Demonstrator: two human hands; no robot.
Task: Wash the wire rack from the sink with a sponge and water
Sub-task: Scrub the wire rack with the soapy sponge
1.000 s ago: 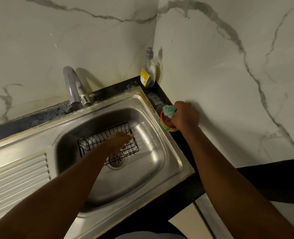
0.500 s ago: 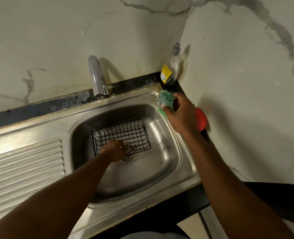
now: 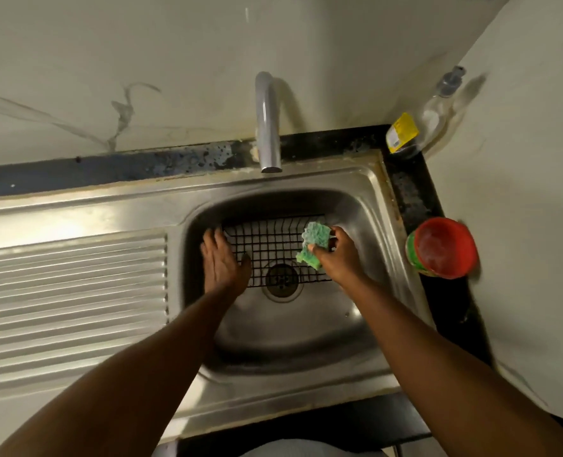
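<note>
The black wire rack (image 3: 273, 249) lies in the sink (image 3: 366, 206) basin over the drain. The left hand (image 3: 222, 258) rests flat-fingered on its left edge, likely steadying it, while the right hand (image 3: 338, 253) pinches the green sponge (image 3: 314, 244) against its right side for scrubbing.

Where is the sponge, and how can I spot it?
Look into the steel sink, below the tap. Over the right end of the black wire rack, the right hand pinches the sponge. It is the only green thing in the sink.
</note>
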